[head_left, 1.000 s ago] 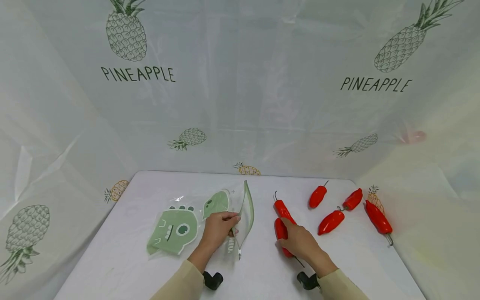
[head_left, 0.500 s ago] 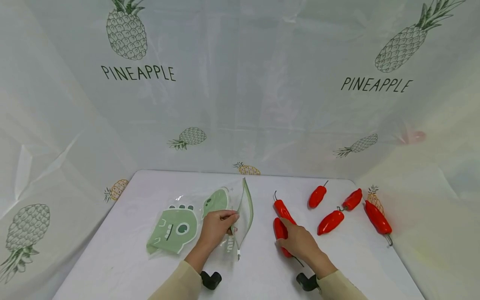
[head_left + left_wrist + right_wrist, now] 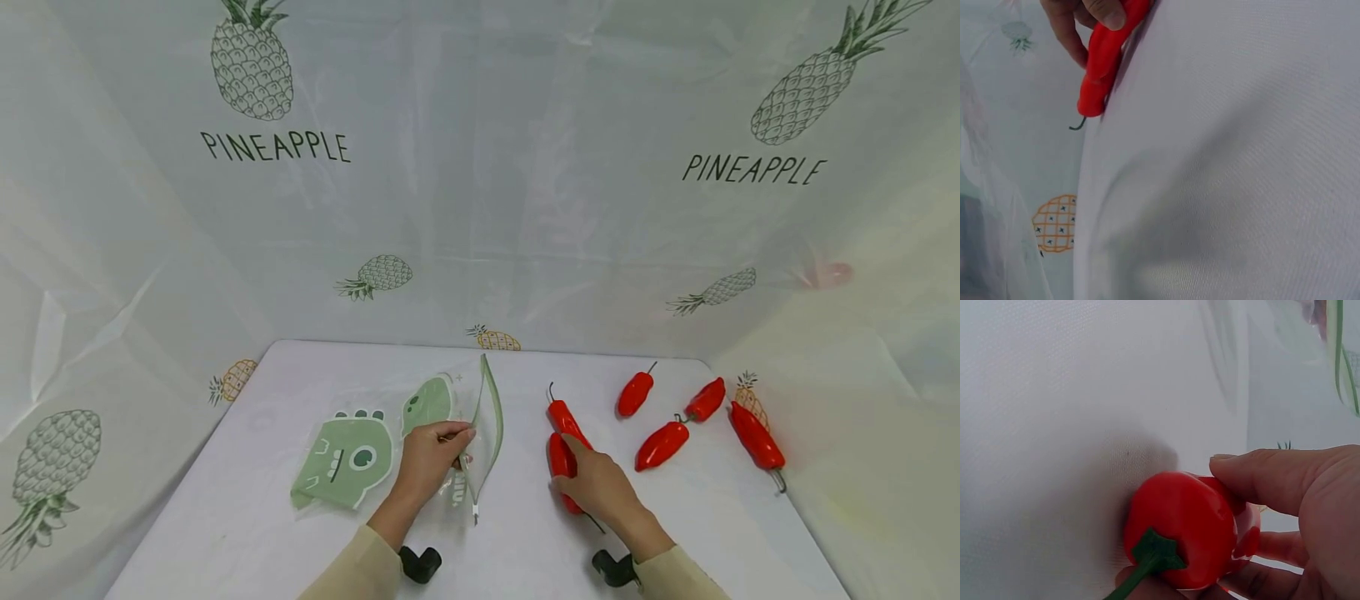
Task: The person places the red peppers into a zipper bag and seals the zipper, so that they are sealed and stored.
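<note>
Six red peppers show in the head view: four (image 3: 662, 445) well to the right, one held pepper (image 3: 559, 460), and a second pepper (image 3: 567, 422) beyond it, touching or just beside, I cannot tell which. One clear bag (image 3: 352, 458) with two green printed faces lies on the left of the white table (image 3: 247, 517); its small lettering is unreadable. The left hand (image 3: 432, 458) pinches the bag near its gaping mouth; the right hand (image 3: 603, 483) curves round its pepper, thumb opposite fingers. "PINEAPPLE" reads twice on the backdrop sheet (image 3: 510, 208).

The left wrist view shows fingers on red pepper and a thin curled stem (image 3: 1078, 125).

The right wrist view adds the held pepper's star-shaped green cap (image 3: 1157, 552), seen close up.
</note>
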